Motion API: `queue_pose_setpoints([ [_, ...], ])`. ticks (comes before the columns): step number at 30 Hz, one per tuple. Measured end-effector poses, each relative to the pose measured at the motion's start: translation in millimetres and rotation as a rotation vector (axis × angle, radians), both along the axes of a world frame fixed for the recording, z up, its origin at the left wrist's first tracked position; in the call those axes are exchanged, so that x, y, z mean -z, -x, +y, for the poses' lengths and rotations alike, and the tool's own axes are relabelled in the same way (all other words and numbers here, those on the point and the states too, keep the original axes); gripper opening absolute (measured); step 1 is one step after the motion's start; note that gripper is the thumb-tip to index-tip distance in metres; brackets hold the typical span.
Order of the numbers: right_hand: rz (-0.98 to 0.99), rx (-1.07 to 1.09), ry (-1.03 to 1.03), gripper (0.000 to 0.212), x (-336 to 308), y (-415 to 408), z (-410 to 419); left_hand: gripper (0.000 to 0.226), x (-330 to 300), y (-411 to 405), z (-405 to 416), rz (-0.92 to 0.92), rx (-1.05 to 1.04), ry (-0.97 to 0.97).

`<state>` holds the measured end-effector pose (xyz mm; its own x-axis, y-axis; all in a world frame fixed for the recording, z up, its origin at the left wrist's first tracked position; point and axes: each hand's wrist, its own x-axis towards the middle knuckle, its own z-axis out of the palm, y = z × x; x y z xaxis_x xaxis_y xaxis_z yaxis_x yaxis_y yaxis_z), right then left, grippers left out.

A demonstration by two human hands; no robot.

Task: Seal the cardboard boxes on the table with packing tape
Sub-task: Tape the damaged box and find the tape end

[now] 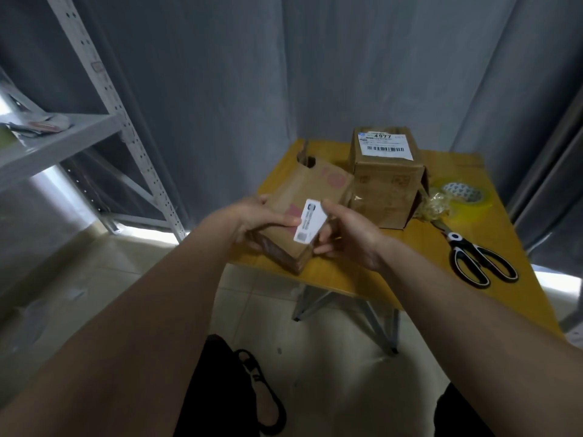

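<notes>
Landmark: tall brown cardboard box with a white barcode label point(386, 178), standing upright toward the far side of the yellow wooden tabletop point(362, 272).
Box in hand: long flat brown cardboard box with pink marks and a small white label point(303, 209), just left of the tall box, its near end at the tabletop's near edge.
Left hand point(255, 222): grip curled round the flat box's near left side, thumb on top beside the label.
Right hand point(344, 234): grip pinching the flat box's near right corner, fingers beneath.
Tape: roll of clear packing tape with a yellowish rim point(463, 193), right of the tall box, untouched; crumpled clear film between them.
Scissors: black-and-white-handled scissors point(476, 257), nearer than the tape, right of the tall box.
Progress: early, by my judgement; no fresh tape shows on either box, a side flap of the tall box stands ajar, both still need sealing.
Room: grey curtains behind, grey metal shelving point(94, 121) far left, pale tiled floor.
</notes>
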<state>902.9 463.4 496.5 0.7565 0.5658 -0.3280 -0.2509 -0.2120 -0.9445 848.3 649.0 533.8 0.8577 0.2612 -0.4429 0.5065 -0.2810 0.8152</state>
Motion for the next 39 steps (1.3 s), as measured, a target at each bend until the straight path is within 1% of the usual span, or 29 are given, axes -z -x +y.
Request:
queue_pose_setpoints([
  [3,0.063,-0.046,0.062,0.041,1.1,3.1,0.9,0.08,-10.7,-4.1,1.4,0.047,0.113,-0.191],
  [7,0.063,-0.054,0.134,0.03,-5.3,3.1,-0.6,0.118,-29.1,-21.1,-12.8,0.099,0.286,-0.554],
  [9,-0.006,-0.059,0.175,0.019,-10.9,3.9,-1.5,0.135,-32.5,-26.3,-26.8,0.144,0.354,-0.669],
  [10,-0.05,-0.062,0.187,0.019,-13.8,4.5,-1.8,0.139,-29.4,-28.2,-33.4,0.154,0.362,-0.741],
  [12,-0.09,-0.077,0.198,0.029,-18.8,5.5,-5.4,0.136,-15.4,-29.3,-43.4,0.134,0.322,-0.876],
  [14,-0.095,-0.083,0.191,0.029,-21.8,4.4,-12.0,0.128,-4.1,-27.7,-45.0,0.07,0.265,-0.951],
  [15,-0.103,-0.035,0.173,0.025,-23.5,2.4,-15.7,0.128,-1.9,-27.0,-42.0,0.035,0.272,-0.985],
  [16,-0.11,0.074,0.144,0.022,-24.6,-1.3,-18.7,0.131,-1.4,-25.8,-37.6,0.005,0.301,-1.029],
  [18,-0.111,0.402,0.07,0.022,-25.1,-13.6,-21.6,0.14,-3.9,-21.4,-27.4,-0.056,0.39,-1.145],
  [19,-0.125,0.548,0.044,0.022,-25.2,-20.7,-22.3,0.141,-5.9,-18.4,-23.3,-0.106,0.436,-1.209],
  [21,-0.197,0.727,0.033,0.027,-26.0,-32.1,-22.4,0.13,-9.7,-12.8,-17.8,-0.26,0.522,-1.321],
  [22,-0.231,0.762,0.035,0.036,-26.0,-36.8,-22.0,0.12,-11.3,-10.2,-15.3,-0.344,0.555,-1.362],
  [23,-0.243,0.75,0.04,0.047,-26.6,-40.3,-21.8,0.111,-12.5,-8.1,-12.5,-0.414,0.584,-1.399],
  [24,-0.23,0.693,0.04,0.056,-28.3,-42.7,-21.5,0.104,-13.1,-6.1,-9.4,-0.47,0.605,-1.428],
  [26,-0.166,0.544,0.02,0.067,-30.7,-43.1,-21.7,0.098,-12.2,-1.7,-3.7,-0.554,0.623,-1.445],
  [28,-0.11,0.469,-0.015,0.07,-30.5,-40.7,-26.0,0.099,-10.3,2.0,-0.3,-0.609,0.618,-1.442],
  [30,-0.049,0.327,-0.044,0.068,-28.4,-34.9,-34.6,0.1,-9.0,4.4,0.9,-0.645,0.609,-1.429],
  [31,-0.011,0.229,-0.05,0.072,-25.8,-30.9,-38.4,0.1,-8.7,5.6,1.6,-0.654,0.607,-1.415],
  [33,0.045,0.087,-0.045,0.089,-17.3,-26.9,-44.8,0.099,-7.8,8.3,3.9,-0.683,0.604,-1.388],
  [35,0.09,0.053,-0.081,0.107,-9.8,-27.6,-47.7,0.098,-6.2,12.4,6.2,-0.731,0.602,-1.389],
  [37,0.123,0.027,-0.159,0.114,-6.9,-27.6,-46.9,0.096,-3.0,17.7,7.5,-0.774,0.58,-1.403],
  [39,0.102,0.002,-0.213,0.12,-8.2,-26.1,-44.3,0.094,0.2,23.0,7.5,-0.806,0.543,-1.404],
])
